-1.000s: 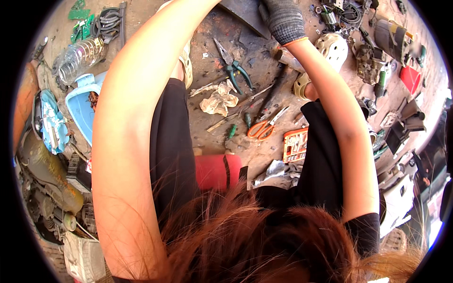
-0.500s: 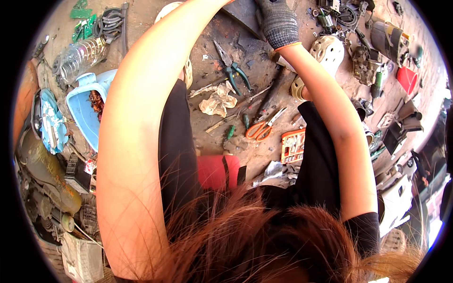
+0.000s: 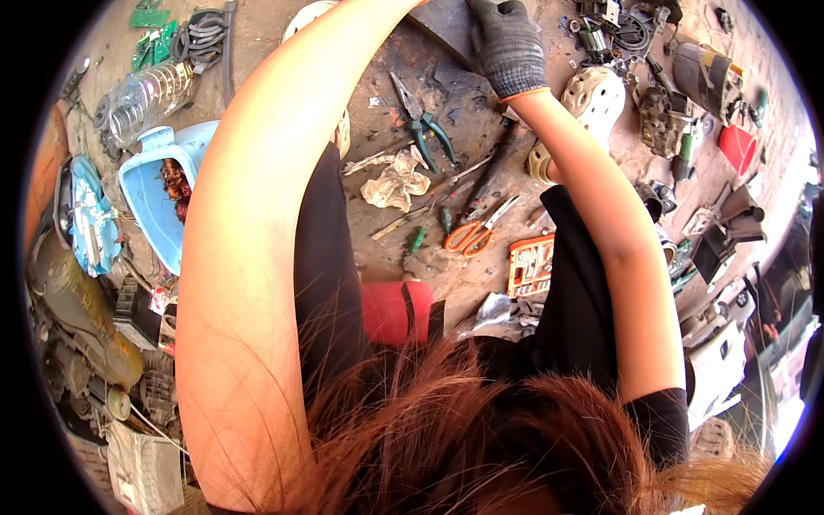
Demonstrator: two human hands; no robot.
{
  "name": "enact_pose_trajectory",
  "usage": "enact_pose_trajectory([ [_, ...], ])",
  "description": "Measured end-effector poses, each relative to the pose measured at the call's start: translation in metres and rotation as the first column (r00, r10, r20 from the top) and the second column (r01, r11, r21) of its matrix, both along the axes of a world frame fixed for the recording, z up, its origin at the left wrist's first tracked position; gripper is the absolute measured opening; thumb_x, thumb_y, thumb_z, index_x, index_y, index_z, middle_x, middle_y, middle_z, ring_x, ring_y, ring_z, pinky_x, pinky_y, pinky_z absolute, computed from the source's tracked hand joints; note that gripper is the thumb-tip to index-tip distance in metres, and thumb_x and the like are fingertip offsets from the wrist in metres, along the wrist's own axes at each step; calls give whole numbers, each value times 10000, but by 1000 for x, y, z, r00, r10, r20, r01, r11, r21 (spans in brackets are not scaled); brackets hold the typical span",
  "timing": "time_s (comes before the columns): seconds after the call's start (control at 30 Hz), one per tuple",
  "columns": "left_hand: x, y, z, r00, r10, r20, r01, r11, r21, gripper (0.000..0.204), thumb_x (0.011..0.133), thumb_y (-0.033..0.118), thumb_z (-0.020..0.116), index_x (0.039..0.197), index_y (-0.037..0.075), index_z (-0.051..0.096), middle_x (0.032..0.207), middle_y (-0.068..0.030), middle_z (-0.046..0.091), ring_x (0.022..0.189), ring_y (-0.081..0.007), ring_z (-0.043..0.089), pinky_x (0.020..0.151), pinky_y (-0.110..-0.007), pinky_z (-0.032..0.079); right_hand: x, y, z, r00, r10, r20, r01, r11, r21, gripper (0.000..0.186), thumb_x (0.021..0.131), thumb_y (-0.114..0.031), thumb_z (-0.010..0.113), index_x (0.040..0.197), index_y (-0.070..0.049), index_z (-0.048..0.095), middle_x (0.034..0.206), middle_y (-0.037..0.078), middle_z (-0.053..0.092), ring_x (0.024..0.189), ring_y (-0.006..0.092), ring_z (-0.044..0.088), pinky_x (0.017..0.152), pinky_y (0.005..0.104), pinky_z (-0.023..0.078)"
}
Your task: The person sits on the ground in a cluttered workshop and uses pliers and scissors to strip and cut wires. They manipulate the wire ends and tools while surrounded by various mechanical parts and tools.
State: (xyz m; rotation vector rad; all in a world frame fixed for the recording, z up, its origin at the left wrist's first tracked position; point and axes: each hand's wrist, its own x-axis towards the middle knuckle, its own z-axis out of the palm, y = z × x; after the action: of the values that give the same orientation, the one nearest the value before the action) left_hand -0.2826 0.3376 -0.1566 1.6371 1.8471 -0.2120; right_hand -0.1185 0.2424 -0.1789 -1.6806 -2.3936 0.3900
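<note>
My right hand [image 3: 509,53], in a grey knitted glove, is at the top centre with its fingers curled, beside a dark flat plate [image 3: 433,39]; what it holds is hidden. My left forearm reaches up past the top edge to the plate's far end, with the hand itself out of the picture. Below the plate lie green-handled pliers [image 3: 422,129] and a crumpled pale rag [image 3: 395,180]. Orange-handled scissors [image 3: 470,240], a small green-handled tool [image 3: 416,240] and an orange tool case [image 3: 530,266] lie between my legs.
A blue basin [image 3: 146,193] with rusty bits, a plastic bottle [image 3: 142,107], green circuit boards [image 3: 150,43] and metal parts crowd my left. More greasy parts [image 3: 665,120] and a red piece [image 3: 738,148] lie on the right. A red cushion [image 3: 386,313] is beneath me. My sandalled feet [image 3: 592,103] flank the tools.
My gloved right hand has come slightly down in the picture, and its knuckles show more. My left forearm has shifted a little to the right.
</note>
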Motion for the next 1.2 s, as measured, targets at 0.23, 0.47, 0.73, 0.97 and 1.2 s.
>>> enact_pose_trajectory([
  [0.23, 5, 4, -2, 999, -32, 26, 32, 999, 5, 440, 706, 344, 710, 1055, 77, 709, 1139, -182, 656, 1081, -301, 632, 922, -387, 503, 9, -5, 6, 1000, 12, 13, -13, 997, 76, 340, 827, -126, 563, 1166, -132, 592, 918, 222, 554, 776, 397, 575, 676, 494, 477],
  [0.47, -12, -6, 1, 1000, -13, -7, 14, 998, 58, 379, 724, 320, 685, 1007, 70, 719, 1097, -180, 669, 1026, -313, 648, 876, -402, 516, 7, 15, 1, 993, 77, -90, -77, 997, -2, 348, 823, -99, 566, 1167, -142, 600, 974, 244, 540, 777, 407, 587, 677, 477, 496],
  [0.73, 6, -10, 8, 997, -72, -37, 76, 990, 119, 321, 772, 288, 639, 1006, 82, 719, 1066, -180, 678, 1005, -322, 656, 848, -410, 525, 5, 19, 0, 996, 52, -66, -55, 998, -42, 324, 847, -120, 549, 1163, -157, 610, 987, 243, 540, 763, 405, 597, 674, 473, 505],
  [0.97, 4, -8, -9, 999, 6, -42, -1, 992, 123, 336, 774, 323, 655, 1015, 98, 721, 1071, -168, 682, 1024, -312, 655, 848, -401, 526, 5, 10, 6, 999, 44, -1, -44, 998, -55, 348, 862, -117, 529, 1202, -168, 581, 998, 233, 541, 760, 398, 601, 666, 472, 507],
  [1.2, 2, -8, -1, 1000, 0, -9, 1, 998, 63, 392, 756, 367, 678, 1049, 109, 714, 1113, -163, 673, 1057, -305, 643, 870, -393, 519, 13, 6, 1, 996, 38, 87, -35, 999, -41, 355, 853, -100, 529, 1198, -168, 578, 982, 224, 543, 752, 386, 601, 641, 465, 505],
])
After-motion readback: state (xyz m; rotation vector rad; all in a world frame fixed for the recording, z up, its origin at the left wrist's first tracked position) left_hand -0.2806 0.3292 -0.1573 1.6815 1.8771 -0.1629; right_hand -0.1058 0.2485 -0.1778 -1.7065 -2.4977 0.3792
